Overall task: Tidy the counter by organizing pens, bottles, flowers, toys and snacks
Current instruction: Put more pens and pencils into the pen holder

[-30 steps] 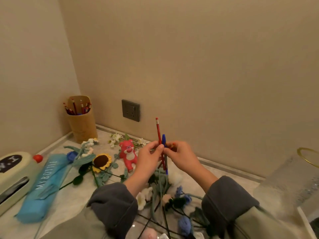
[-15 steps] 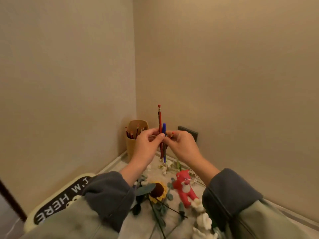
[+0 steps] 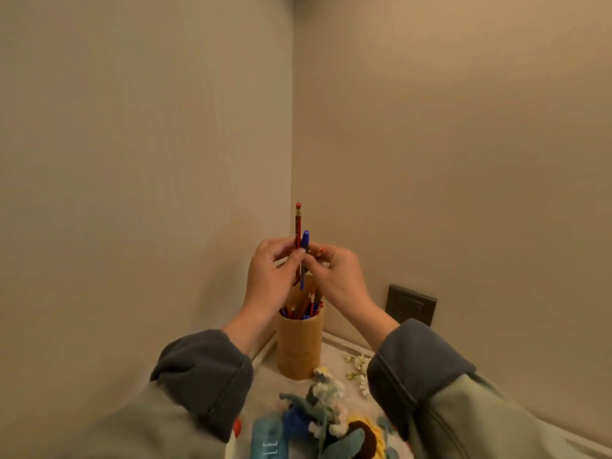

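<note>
I have both hands up in front of the corner where the two beige walls meet, directly above the tan pen holder (image 3: 299, 346). The left hand (image 3: 271, 276) has its fingers (image 3: 293, 258) curled and clamped on a red pencil (image 3: 298, 223) and a blue pen (image 3: 304, 241), both held upright and side by side. The pencil's eraser end points up and stands higher than the pen's cap. The right hand (image 3: 334, 276) meets the left at the same bundle with its fingertips pinched in against the pen. A small red tip shows at its knuckles, and I cannot tell what that belongs to. The lower ends of the pencil and pen hang just above the holder's mouth, apart from it. The holder stands upright on the counter (image 3: 332, 347) in the corner, with several red and blue pens (image 3: 303, 308) leaning inside it. A dark wall socket (image 3: 410, 304) sits on the right wall, near the holder. On the counter in front of the holder lie small white flowers (image 3: 359, 366), a crocheted bouquet (image 3: 326, 402), a crocheted sunflower (image 3: 364, 435) and a light-blue object (image 3: 268, 438) with white lettering, cut off by the bottom edge. Grey cuffs over pale green sleeves cover both forearms.
</note>
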`<state>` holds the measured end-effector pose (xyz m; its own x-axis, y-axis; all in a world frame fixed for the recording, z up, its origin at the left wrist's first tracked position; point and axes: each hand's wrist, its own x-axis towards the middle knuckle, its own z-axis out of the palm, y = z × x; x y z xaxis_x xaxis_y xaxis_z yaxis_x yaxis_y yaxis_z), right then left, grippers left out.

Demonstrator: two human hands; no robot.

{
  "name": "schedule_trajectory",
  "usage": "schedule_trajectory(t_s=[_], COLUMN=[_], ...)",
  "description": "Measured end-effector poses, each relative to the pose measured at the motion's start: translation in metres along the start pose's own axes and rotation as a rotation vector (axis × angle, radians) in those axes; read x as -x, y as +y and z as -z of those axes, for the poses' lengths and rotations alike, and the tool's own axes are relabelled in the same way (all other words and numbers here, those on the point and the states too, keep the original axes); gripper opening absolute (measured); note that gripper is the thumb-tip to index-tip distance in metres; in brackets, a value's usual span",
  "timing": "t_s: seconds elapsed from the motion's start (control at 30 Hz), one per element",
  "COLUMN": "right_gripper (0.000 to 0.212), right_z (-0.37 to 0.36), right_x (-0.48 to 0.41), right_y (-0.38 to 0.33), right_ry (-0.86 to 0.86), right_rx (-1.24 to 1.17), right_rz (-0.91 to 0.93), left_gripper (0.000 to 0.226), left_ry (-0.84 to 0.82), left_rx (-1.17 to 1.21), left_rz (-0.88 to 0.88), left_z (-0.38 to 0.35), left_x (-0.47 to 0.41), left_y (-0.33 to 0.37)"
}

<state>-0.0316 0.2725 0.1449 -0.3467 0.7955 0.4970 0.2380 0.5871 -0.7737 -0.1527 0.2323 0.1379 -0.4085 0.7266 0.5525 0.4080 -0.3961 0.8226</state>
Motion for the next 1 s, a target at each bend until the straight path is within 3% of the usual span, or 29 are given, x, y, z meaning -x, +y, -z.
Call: schedule_trajectory(t_s=[0.1,0.2,0.37,0.5,0.77,1.0], right_gripper=[0.016,0.02,0.057,0.07,0.055,0.047], right_z=[-0.02,-0.032,-0.035,-0.039,-0.01,0.03], right_x=[-0.002,-0.002,-0.002,0.001,0.03,0.079], right_y=[0.028,0.055,0.081,0.085,0.075,0.077], right_ry=[-0.012,-0.128,-0.245,-0.361,-0.211,-0.182], right_rx=[0.074,0.2,0.524,0.663,0.436,0.339], right_rz=[-0.071,-0.135,-0.165,-0.157,-0.138,-0.215], left_gripper=[0.022,0.024,0.033,0.031,0.028,0.033], left_ry=[-0.059,-0.185,-0.192,-0.18,-0.141,-0.332], left_rx=[-0.018,-0.06,-0.094,-0.091,0.028,0.171], left_rz=[0.119,0.26,0.314,0.308,0.263,0.341], left_z=[-0.003,-0.006,0.002,0.007,0.003,-0.02], left_x=[-0.002,0.003,0.011,0.014,0.038,0.082], left_y=[-0.031,-0.059,-0.077,-0.076,-0.057,-0.024])
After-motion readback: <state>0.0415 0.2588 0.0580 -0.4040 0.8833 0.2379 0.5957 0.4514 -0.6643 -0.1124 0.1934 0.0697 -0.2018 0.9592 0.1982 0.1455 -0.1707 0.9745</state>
